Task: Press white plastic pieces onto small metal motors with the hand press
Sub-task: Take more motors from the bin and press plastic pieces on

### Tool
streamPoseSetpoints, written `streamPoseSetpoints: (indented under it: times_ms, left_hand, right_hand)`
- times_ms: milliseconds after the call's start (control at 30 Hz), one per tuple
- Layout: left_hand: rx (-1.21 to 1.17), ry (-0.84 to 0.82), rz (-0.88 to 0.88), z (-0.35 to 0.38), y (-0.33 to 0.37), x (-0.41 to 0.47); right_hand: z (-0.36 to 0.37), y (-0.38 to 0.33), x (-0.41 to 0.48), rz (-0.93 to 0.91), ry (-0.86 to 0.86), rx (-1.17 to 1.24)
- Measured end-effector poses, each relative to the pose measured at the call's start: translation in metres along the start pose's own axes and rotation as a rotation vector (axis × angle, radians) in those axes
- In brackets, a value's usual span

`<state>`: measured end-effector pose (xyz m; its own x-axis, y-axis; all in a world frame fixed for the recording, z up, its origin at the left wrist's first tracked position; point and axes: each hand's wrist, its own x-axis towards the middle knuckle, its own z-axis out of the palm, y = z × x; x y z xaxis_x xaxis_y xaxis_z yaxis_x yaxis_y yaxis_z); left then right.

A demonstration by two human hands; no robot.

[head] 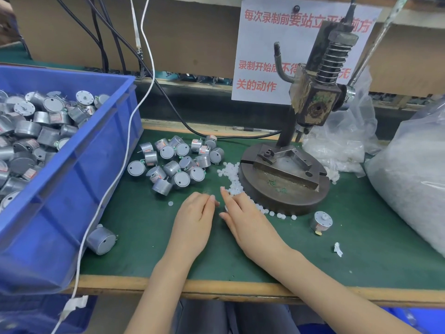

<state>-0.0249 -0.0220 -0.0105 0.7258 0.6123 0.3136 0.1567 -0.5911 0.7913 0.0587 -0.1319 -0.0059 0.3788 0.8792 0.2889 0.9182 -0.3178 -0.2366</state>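
Note:
My left hand [195,220] and my right hand [243,218] lie close together on the green mat, fingertips almost touching. The left hand's fingers bend loosely down and nothing shows in them. A small white plastic piece [226,208] sits pinched between my right thumb and fingers. A trail of white plastic pieces [232,177] runs along the front left of the hand press's round base [284,194]. The press head [313,102] stands raised over an empty fixture. Loose metal motors [173,162] lie in a heap beyond my hands. One motor [321,221] stands right of the base.
A blue bin [72,165] full of motors fills the left side, with one motor [101,239] beside it. A white cable [106,194] crosses its corner. Clear bags of white pieces [409,177] stand at the right. The table's wooden edge [216,288] is near me.

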Motion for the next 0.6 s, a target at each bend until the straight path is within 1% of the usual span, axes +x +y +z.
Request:
streamPoseSetpoints:
  times_ms: [100,233,400,467,533,567,600]
  left_hand:
    - [-0.005,-0.010,-0.006,0.000,-0.001,0.001]
    - [-0.029,-0.013,-0.031,-0.001,-0.002,0.002]
    - [-0.037,-0.009,-0.071,0.000,-0.003,0.004]
    - [-0.092,0.013,-0.123,-0.001,-0.003,0.004]
    - [-0.148,0.038,-0.169,-0.003,-0.003,0.003]
    - [-0.162,0.048,-0.182,-0.003,-0.002,0.003]
    - [-0.160,0.050,-0.186,-0.003,-0.001,0.003]
  right_hand:
    - [0.003,0.000,0.001,-0.029,0.026,-0.034]
    - [0.006,0.002,0.003,0.014,-0.065,-0.024]
    - [0.000,0.001,0.007,0.051,-0.069,0.021]
    - [-0.003,0.000,0.008,0.099,-0.088,0.085]
    - [-0.009,-0.001,0.009,0.172,-0.109,0.215]
    - [-0.012,-0.001,0.010,0.235,-0.104,0.342]
    - [-0.017,0.000,0.012,0.337,-0.092,0.509]
